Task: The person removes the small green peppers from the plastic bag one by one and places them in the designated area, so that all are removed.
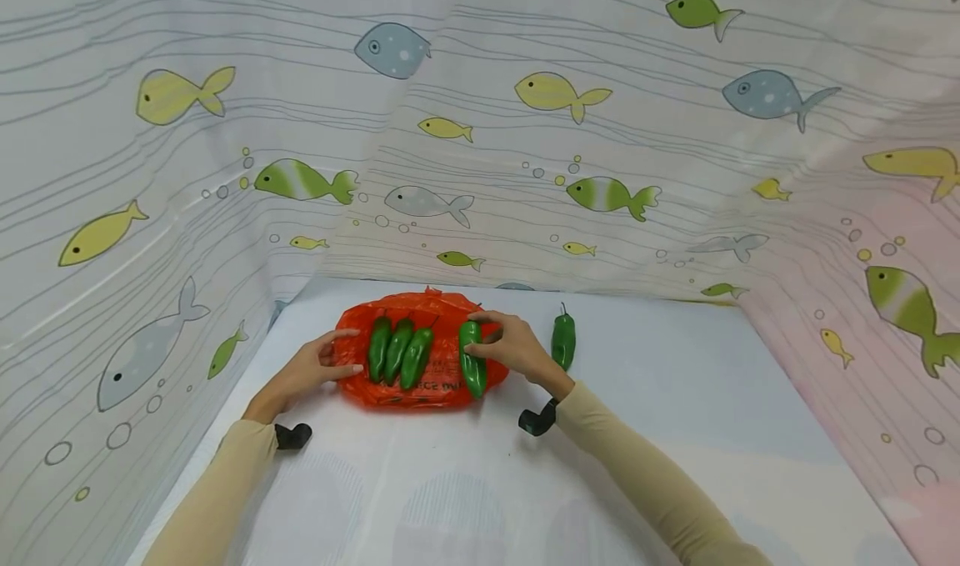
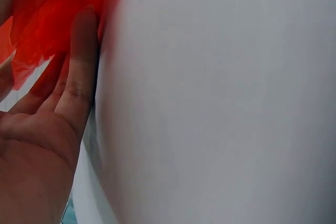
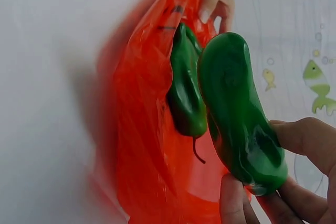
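My right hand (image 1: 516, 348) pinches a long green chili pepper (image 1: 472, 362) near its upper end, over the right part of a red plastic bag (image 1: 442, 308). Close up in the right wrist view, the glossy held pepper (image 3: 228, 93) lies between thumb and fingers. Three similar green peppers (image 1: 397, 353) lie side by side on the bag, stems away from me. At the bag's left edge, my left hand (image 1: 307, 373) spreads its thumb and fingers. The left wrist view has its fairly straight fingers (image 2: 79, 66) against the red plastic (image 2: 50, 14), nothing gripped.
Another green pepper (image 1: 563, 341) lies on the white table (image 1: 660, 399), right of the bag and beyond my right wrist. Fish-printed sheeting (image 1: 487, 166) rises at the back and on both sides of the table.
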A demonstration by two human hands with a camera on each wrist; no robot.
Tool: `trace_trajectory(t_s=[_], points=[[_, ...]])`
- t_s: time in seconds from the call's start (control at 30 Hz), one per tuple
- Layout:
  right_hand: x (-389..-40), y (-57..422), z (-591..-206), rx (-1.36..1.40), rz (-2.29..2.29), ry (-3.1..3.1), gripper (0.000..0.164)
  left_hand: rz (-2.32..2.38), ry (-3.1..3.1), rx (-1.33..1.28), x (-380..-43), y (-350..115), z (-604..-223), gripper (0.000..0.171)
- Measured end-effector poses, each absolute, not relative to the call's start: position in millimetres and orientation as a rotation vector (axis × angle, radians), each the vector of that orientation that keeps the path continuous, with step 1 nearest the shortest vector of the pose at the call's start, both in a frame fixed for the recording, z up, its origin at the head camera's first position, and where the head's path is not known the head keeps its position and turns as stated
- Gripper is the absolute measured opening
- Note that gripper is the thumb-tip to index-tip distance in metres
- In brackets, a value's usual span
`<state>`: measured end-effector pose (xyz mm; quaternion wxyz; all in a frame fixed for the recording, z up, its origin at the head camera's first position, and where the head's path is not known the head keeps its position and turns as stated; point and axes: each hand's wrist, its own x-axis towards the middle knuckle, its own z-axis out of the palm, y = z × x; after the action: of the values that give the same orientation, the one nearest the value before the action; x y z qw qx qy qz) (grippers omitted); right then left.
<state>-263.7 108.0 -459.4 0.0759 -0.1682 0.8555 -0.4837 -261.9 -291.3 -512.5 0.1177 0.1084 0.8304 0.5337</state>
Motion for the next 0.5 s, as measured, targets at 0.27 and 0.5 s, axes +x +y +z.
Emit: trace_trajectory(t_s=[0.27,0.5], points=[[-262,127,-456,-0.449,-1.474,2.590,0.058,1.571,2.424,0.310,-259,-291,-511,0.077],[-260,142,-454,-0.378,-1.504,2.608,0.060,1.559,2.426,0.311,-259,-290,-512,0.077]])
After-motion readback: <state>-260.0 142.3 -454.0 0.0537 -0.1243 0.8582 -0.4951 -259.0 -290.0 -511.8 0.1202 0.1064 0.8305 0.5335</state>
